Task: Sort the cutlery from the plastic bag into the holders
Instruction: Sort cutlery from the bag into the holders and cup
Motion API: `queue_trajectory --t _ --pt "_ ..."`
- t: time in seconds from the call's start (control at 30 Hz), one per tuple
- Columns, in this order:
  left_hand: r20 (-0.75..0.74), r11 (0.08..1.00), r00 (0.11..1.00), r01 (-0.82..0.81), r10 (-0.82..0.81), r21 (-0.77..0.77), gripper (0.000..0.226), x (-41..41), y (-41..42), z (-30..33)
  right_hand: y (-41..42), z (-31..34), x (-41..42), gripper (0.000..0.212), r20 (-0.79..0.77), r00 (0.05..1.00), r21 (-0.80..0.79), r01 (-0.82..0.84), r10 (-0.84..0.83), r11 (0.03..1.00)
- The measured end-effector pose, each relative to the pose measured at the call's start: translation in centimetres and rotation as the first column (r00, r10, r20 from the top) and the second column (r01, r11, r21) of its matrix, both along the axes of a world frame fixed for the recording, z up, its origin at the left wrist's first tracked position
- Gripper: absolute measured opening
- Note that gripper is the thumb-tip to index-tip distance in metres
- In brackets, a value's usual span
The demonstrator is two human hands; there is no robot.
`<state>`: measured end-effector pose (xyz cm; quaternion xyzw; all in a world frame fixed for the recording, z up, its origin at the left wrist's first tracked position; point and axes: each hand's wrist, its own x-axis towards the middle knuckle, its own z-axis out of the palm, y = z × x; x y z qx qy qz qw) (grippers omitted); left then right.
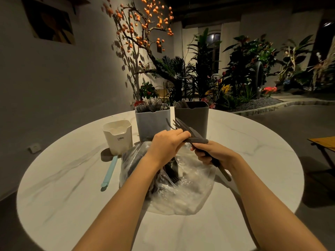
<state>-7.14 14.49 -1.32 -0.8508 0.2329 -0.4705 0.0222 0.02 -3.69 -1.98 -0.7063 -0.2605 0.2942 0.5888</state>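
A clear plastic bag (188, 192) with dark cutlery inside lies in the middle of the round table. My left hand (166, 145) pinches a dark piece of cutlery (197, 140) above the bag. My right hand (212, 154) grips a bundle of dark forks (181, 126); their tines point up toward the holders and a brownish handle sticks out below my wrist. Behind them stand a grey-blue holder (153, 122) full of forks, a dark grey holder (192, 118) with some cutlery, and a shorter white holder (118, 136).
A light blue utensil (109, 171) lies on the white marble table (63, 187) left of the bag. A wooden table edge (322, 142) shows at the right. Plants and a tree with orange fruit stand beyond the table's far side.
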Motion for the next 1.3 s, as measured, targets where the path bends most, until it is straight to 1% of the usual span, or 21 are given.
queue_trajectory --t 0.03,0.13,0.17,0.2,0.23,0.3,0.37,0.4,0.5,0.53,0.6,0.7,0.83,0.97,1.07,1.1,1.17,1.2,1.23,1.27,1.3 --pt "-0.051 1.0 0.999 -0.02 0.019 -0.008 0.026 -0.2 0.1 0.0 0.0 0.0 0.0 0.027 -0.013 1.0 -0.004 -0.006 0.006 1.0" --pt "-0.186 0.99 0.973 -0.138 0.133 -0.016 0.064 -1.1 -0.1 0.1 -0.1 0.1 -0.1 0.04 -0.052 0.999 -0.015 -0.013 0.012 1.0" --pt "-0.206 0.986 0.966 -0.166 0.158 -0.022 0.072 -1.4 -0.3 0.1 -0.1 0.2 -0.1 0.041 -0.073 0.997 -0.006 -0.014 0.013 1.0" --pt "-0.214 0.984 0.963 -0.176 0.164 -0.037 0.073 -1.5 -0.4 0.2 -0.1 0.2 -0.1 0.041 -0.089 0.996 0.003 -0.013 0.014 1.0" --pt "-0.211 0.982 0.964 -0.177 0.161 -0.06 0.068 -1.6 -0.7 0.3 -0.1 0.2 -0.2 0.041 -0.102 0.995 0.01 -0.012 0.013 1.0" --pt "-0.191 0.976 0.965 -0.198 0.179 -0.086 0.047 -1.4 -1.0 0.4 0.0 0.1 -0.3 0.041 -0.129 0.991 0.031 -0.017 0.021 0.999" --pt "-0.253 0.964 0.938 -0.259 0.235 -0.066 0.026 -1.3 -1.3 0.3 0.1 0.2 -0.5 0.045 -0.149 0.988 0.031 -0.035 0.039 0.999" --pt "-0.296 0.959 0.921 -0.279 0.252 -0.051 0.02 -1.3 -1.4 0.2 0.1 0.2 -0.5 0.046 -0.138 0.989 -0.002 -0.045 0.044 0.999" --pt "-0.35 0.953 0.891 -0.302 0.287 0.013 0.022 -1.3 -1.6 0.1 0.3 0.2 -0.5 0.046 -0.037 0.998 -0.183 -0.057 0.051 0.982" --pt "-0.354 0.953 0.888 -0.303 0.294 0.032 0.023 -1.3 -1.7 0.1 0.3 0.2 -0.5 0.044 -0.018 0.998 -0.215 -0.059 0.056 0.975" --pt "-0.368 0.957 0.887 -0.287 0.279 0.035 0.019 -1.3 -1.8 0.0 0.2 0.2 -0.5 0.041 -0.004 0.997 -0.222 -0.077 0.078 0.972" --pt "-0.393 0.962 0.886 -0.272 0.246 -0.009 0.009 -1.3 -1.9 -0.1 -0.1 0.4 -0.7 0.033 0.036 0.992 -0.213 -0.108 0.118 0.971" --pt "-0.452 0.957 0.872 -0.268 0.19 -0.114 0.024 -1.4 -2.2 0.0 -0.1 0.3 -0.6 0.024 0.024 0.989 -0.153 -0.142 0.147 0.978" --pt "-0.445 0.95 0.884 -0.249 0.143 -0.19 0.018 -1.3 -2.2 -0.3 0.0 0.0 -0.2 0.021 0.025 0.99 -0.117 -0.135 0.138 0.984" --pt "-0.319 0.96 0.931 -0.236 0.18 -0.148 0.01 -0.9 -1.9 -0.8 0.1 -0.2 0.1 0.026 0.012 0.989 -0.109 -0.147 0.149 0.983" --pt "-0.269 0.95 0.938 -0.269 0.221 -0.159 0.011 -0.7 -1.8 -0.9 0.2 -0.2 0.1 0.027 0.008 0.99 -0.111 -0.138 0.14 0.984" --pt "-0.129 0.921 0.946 -0.321 0.299 -0.219 0.021 -0.4 -1.8 -0.8 0.3 -0.3 0.1 0.028 0.0 0.995 -0.107 -0.096 0.096 0.99" --pt "-0.066 0.902 0.935 -0.354 0.349 -0.247 0.02 -0.6 -1.9 -0.6 0.3 -0.4 0.2 0.028 -0.003 0.998 -0.102 -0.068 0.068 0.992" --pt "-0.076 0.884 0.928 -0.371 0.365 -0.283 0.021 -0.9 -2.0 -0.2 0.4 -0.5 0.3 0.029 -0.006 0.999 -0.093 -0.045 0.045 0.995" --pt "-0.144 0.851 0.913 -0.409 0.382 -0.329 0.029 -1.2 -2.1 0.2 0.4 -0.6 0.5 0.03 -0.009 1.0 -0.081 -0.027 0.026 0.996" --pt "-0.266 0.806 0.874 -0.48 0.407 -0.347 0.041 -1.2 -2.2 0.1 0.4 -0.7 0.6 0.031 -0.011 1.0 -0.068 -0.011 0.01 0.998"
